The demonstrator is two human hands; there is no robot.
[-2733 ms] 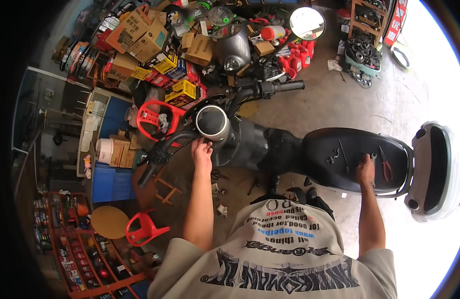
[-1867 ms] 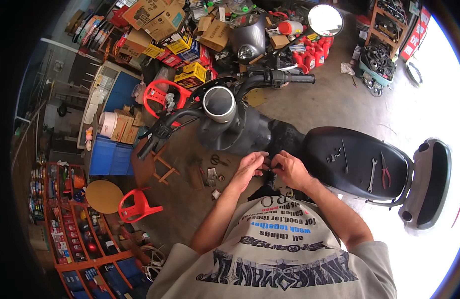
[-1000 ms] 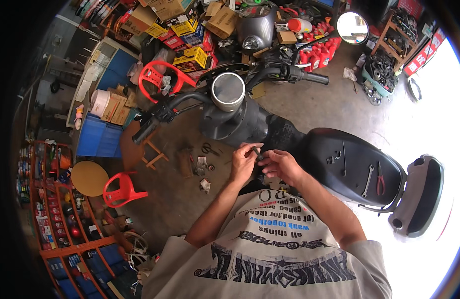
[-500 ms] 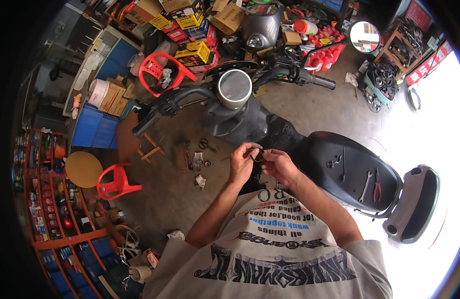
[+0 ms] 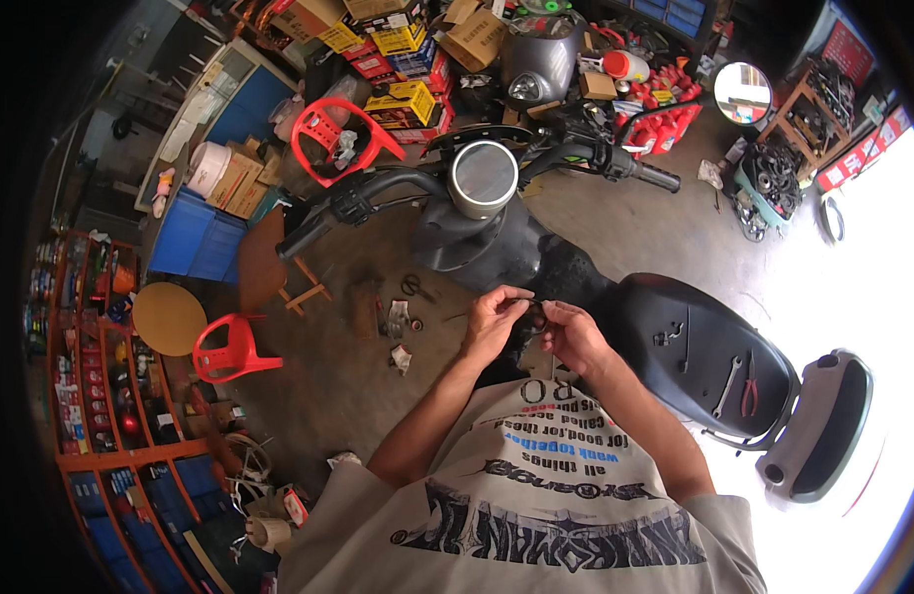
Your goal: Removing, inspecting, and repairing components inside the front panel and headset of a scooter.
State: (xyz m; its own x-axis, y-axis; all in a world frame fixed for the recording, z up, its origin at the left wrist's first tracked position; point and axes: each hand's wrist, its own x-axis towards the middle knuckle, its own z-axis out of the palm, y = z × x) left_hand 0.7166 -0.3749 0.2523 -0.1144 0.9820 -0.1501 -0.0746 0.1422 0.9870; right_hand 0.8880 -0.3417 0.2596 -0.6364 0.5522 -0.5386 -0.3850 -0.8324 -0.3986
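In front of my chest, my left hand [image 5: 493, 325] and my right hand [image 5: 576, 337] are close together, both with fingers pinched. Between their fingertips is a small, thin dark piece [image 5: 538, 303], perhaps a bit of cable or hose; its kind is too small to make out. Both hands are above the body of a black scooter [image 5: 477, 238], just left of its seat [image 5: 640, 317]. On the seat lie a small metal part [image 5: 667, 338], a thin rod [image 5: 688, 342], a wrench [image 5: 727, 387] and red-handled pliers [image 5: 750, 386].
Handlebars with a round gauge [image 5: 484, 178] rise beyond my hands. Scissors [image 5: 414, 287] and small packets [image 5: 398, 319] lie on the floor to the left. Red plastic chairs [image 5: 234, 351] stand near orange shelves [image 5: 130, 460]. Stacked boxes [image 5: 403, 104] fill the far side.
Both hands have shifted slightly right in the picture, as has much of the scene. The dark piece, which curved below the fingers before, now shows mostly between the fingertips.
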